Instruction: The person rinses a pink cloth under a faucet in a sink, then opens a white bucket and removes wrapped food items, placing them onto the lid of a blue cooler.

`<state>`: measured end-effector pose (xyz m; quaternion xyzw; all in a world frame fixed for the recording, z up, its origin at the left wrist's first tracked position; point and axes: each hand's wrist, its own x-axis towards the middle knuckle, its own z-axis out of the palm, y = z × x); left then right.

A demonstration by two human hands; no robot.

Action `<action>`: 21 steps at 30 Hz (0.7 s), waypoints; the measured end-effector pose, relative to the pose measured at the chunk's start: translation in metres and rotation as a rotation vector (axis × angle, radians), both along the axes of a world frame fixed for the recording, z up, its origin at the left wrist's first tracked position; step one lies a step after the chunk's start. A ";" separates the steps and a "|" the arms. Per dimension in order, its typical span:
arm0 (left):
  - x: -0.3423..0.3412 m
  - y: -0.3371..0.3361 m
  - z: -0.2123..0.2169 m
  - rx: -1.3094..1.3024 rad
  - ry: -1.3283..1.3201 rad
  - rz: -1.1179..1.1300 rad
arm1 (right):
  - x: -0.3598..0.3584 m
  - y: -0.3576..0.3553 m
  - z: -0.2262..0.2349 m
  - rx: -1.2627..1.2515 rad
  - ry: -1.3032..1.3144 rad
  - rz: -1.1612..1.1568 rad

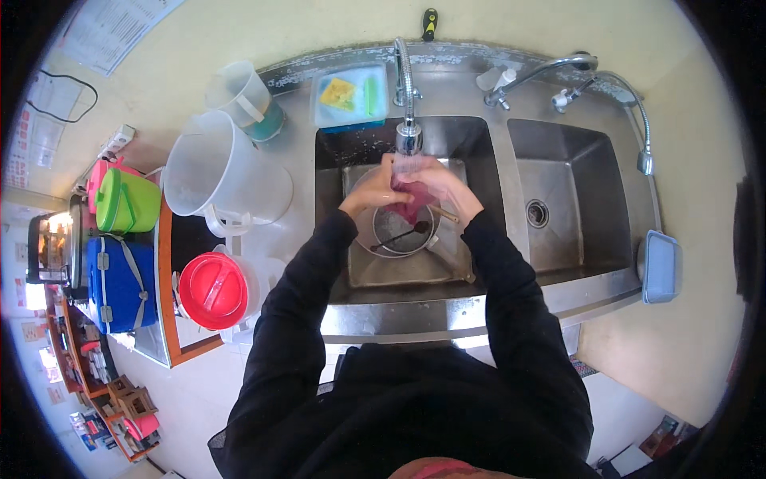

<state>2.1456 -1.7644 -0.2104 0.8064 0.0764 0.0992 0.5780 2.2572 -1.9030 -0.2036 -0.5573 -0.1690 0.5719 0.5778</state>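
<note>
Roughly fore-and-aft long axis: reddish item (412,206), narrow end pointing nearward.

Deep-pink item (414,209), black sleeves (289,319), red lid (209,294), lime-green bucket (141,203), blue box (117,294), yellow sponge (338,94)

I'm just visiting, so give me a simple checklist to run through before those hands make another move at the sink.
1. Water running: ok. It sprays from the faucet onto the hands.
2. Red item in hand: ok. The left hand has hold of it.
3. Grip of the right hand: cannot tell. It is at the red item, but blurred.
4. Bowl below the hands: ok. A dark utensil lies in it.
5. Yellow sponge nearby: ok. It sits in the tray behind the basin.
6. Red item clean: cannot tell. Hands and blur hide too much.
</note>
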 end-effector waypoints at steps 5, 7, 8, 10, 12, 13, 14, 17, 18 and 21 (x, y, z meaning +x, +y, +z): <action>0.000 -0.009 0.012 -0.194 0.164 0.004 | -0.031 -0.011 -0.016 0.297 -0.263 -0.337; 0.001 -0.014 0.015 -0.334 0.145 0.085 | -0.037 -0.020 -0.036 0.265 -0.396 -0.149; 0.000 -0.015 0.018 -0.321 0.143 0.045 | -0.033 -0.030 -0.048 0.258 -0.394 -0.152; -0.007 -0.010 0.023 -0.310 0.152 0.028 | -0.026 -0.041 -0.060 0.090 -0.532 -0.021; -0.016 -0.004 0.021 -0.223 0.010 0.136 | -0.005 -0.045 -0.060 0.027 -0.888 0.048; -0.026 0.014 0.020 -0.143 -0.110 0.168 | -0.005 -0.032 -0.048 -0.022 -1.063 0.101; -0.051 0.037 0.017 -0.048 -0.207 0.220 | -0.015 -0.005 -0.016 -0.128 -1.054 0.258; -0.044 0.018 0.045 -0.222 -0.018 0.248 | 0.023 -0.021 -0.003 -0.161 -1.220 0.308; -0.054 0.024 0.051 -0.258 0.028 0.258 | 0.022 -0.016 0.010 -0.149 -1.285 0.305; -0.060 0.021 0.059 -0.237 0.063 0.307 | 0.036 -0.018 0.012 -0.167 -1.152 0.303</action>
